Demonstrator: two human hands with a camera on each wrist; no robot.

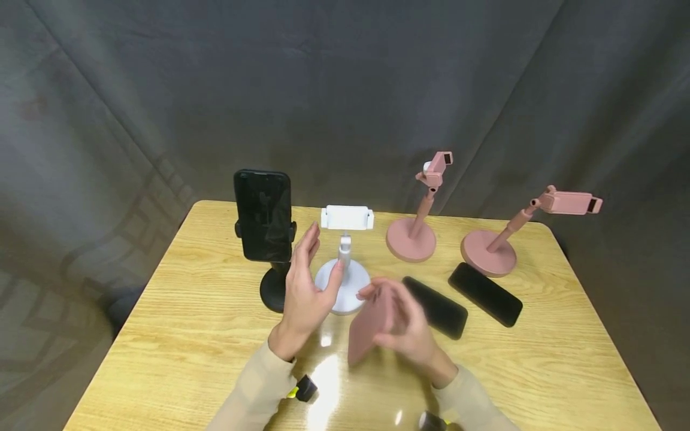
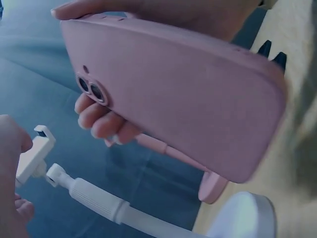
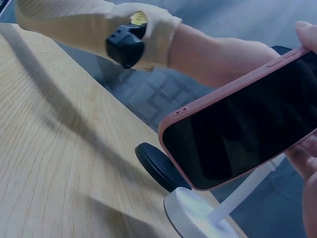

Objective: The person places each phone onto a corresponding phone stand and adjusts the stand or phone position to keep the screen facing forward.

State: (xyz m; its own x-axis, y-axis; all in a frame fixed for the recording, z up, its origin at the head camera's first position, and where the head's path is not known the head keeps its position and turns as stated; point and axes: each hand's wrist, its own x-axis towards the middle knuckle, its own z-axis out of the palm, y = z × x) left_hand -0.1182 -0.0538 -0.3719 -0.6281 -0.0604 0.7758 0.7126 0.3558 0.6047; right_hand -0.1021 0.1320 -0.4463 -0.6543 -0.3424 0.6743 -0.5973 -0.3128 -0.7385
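My right hand (image 1: 412, 335) grips a phone in a pink case (image 1: 368, 328) by its long edges, tilted above the table. In the left wrist view the back of the pink-cased phone (image 2: 183, 99) shows two camera lenses, and its dark screen (image 3: 237, 124) faces the right wrist camera. My left hand (image 1: 307, 293) is raised with fingers straight and thumb apart, holding nothing. Right by it stands a white phone stand (image 1: 347, 218), its clamp bare. To its left, a black phone (image 1: 264, 215) sits upright in a black stand (image 1: 273, 288).
Two pink phone stands (image 1: 411, 240) (image 1: 489, 252) stand at the back right with bare clamps. Before them two black phones (image 1: 435, 307) (image 1: 485, 293) lie flat on the wooden table (image 1: 188, 311). A dark grey curtain (image 1: 345, 102) hangs behind.
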